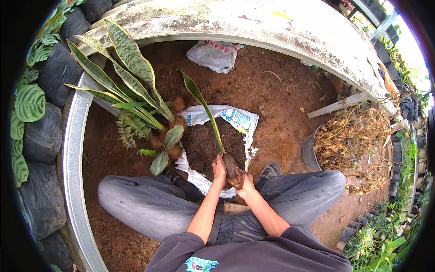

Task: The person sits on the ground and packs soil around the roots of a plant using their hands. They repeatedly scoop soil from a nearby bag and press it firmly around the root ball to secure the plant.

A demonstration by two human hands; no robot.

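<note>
My left hand [219, 170] is curled around the left side of a brown rounded pot [230, 164], possibly a coconut shell. A single snake plant leaf [205, 108] with yellow edges rises from it and leans up to the left. Against the pot's lower right is my right hand [245, 183], its soiled fingers bunched on a clump of dark growing mix [237, 181]. Just beyond both hands lies an open white plastic sack [250, 127], its rim rolled down around dark fibrous growing mix [204, 146].
Left of the sack stand a large snake plant [136, 74], a fern [132, 127] and fibrous brown husk balls [174, 152]. A pale slab [238, 23] arches over the far side, with another white sack [214, 56] beneath. A bucket [309, 153] of dry stems stands right.
</note>
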